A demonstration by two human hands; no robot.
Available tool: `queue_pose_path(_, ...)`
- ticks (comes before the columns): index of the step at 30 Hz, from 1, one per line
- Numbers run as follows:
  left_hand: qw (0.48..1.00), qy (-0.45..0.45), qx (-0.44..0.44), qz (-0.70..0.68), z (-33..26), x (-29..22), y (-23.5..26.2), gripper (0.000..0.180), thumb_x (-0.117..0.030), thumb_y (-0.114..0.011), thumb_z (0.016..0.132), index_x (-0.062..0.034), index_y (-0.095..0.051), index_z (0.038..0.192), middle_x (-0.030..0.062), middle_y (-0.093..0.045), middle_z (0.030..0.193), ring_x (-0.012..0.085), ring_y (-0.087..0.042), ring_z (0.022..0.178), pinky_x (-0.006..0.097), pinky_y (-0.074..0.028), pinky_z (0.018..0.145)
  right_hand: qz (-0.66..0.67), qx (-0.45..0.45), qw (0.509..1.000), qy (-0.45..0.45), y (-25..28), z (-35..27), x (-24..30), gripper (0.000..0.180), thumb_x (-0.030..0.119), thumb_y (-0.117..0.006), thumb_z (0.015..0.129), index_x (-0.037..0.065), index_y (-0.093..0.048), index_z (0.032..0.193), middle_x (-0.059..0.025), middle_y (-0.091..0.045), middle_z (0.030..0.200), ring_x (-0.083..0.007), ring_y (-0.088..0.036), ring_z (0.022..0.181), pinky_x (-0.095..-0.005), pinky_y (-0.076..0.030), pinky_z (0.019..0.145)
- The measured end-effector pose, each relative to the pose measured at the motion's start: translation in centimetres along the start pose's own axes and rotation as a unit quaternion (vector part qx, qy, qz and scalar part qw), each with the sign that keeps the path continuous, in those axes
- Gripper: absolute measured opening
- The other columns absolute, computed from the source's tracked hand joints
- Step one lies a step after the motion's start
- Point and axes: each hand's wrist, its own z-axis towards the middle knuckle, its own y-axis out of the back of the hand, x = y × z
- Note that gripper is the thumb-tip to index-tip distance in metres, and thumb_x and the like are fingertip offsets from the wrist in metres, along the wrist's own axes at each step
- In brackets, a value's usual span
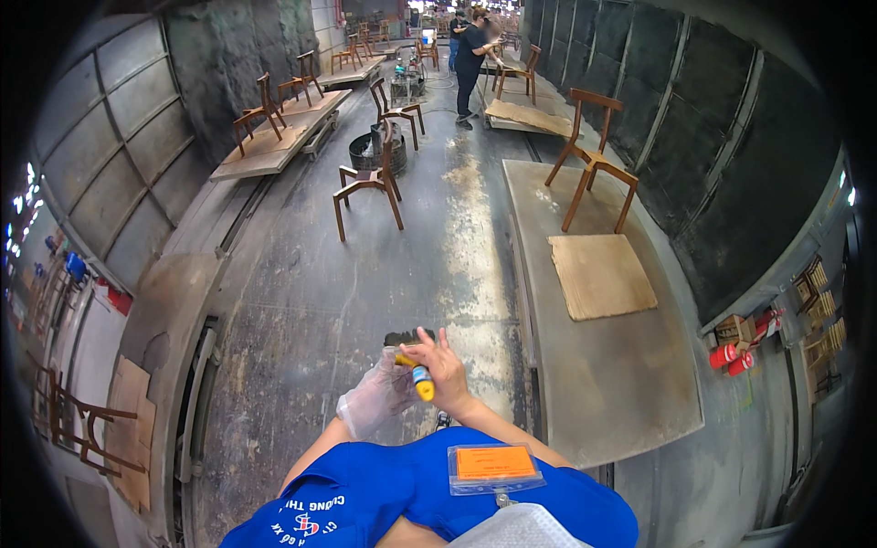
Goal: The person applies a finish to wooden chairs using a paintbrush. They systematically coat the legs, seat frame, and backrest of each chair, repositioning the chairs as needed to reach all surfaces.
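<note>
In front of my chest, both hands meet around a paintbrush (424,384) with a yellow handle, a pale label band and dark bristles. My left hand (376,395) wears a thin clear glove and is closed round the brush near the base of its bristles. From the other side my bare right hand (445,369) touches the brush, its fingers stretched up and apart beside the bristles. The yellow handle end points back toward me across the right palm. Part of the left fingers is hidden behind the brush.
A wooden chair (368,183) stands ahead on the stained floor, beside a round black tub (363,155). Right, a low platform (603,384) carries another chair (594,164) and a cardboard sheet (603,277). A chair (87,425) lies at left. A person (472,64) works farther off.
</note>
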Motion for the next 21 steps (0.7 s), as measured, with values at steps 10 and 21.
queue_pose_path(10, 0.984, -0.049, -0.112, -0.13, 17.2, -8.0, 2.6, 0.048, -0.046, -0.052, 0.111, -0.0091, -0.061, 0.141, 0.0088, -0.07, 0.127, 0.0245, -0.069, 0.105, 0.041, -0.056, 0.089, -0.047, 0.142, 0.989, 0.003, 1.3, 10.1, -13.1, 0.067, -0.004, -0.067, 0.09, 0.009, -0.05, 0.154, -0.0139, -0.063, 0.149, -0.0372, -0.035, 0.159, -0.0677, -0.014, 0.129)
queue_pose_path(21, 0.925, -0.136, -0.306, -0.178, 24.5, -11.9, 15.5, 0.048, -0.037, -0.05, 0.113, 0.003, -0.054, 0.139, 0.0179, -0.067, 0.116, 0.0299, -0.07, 0.099, 0.044, -0.061, 0.089, 0.347, 0.202, 0.427, -0.811, 13.9, -11.9, -32.1, 0.047, 0.037, -0.064, 0.104, -0.001, -0.068, 0.13, -0.0216, -0.074, 0.125, -0.0351, -0.07, 0.119, -0.0496, -0.056, 0.099)
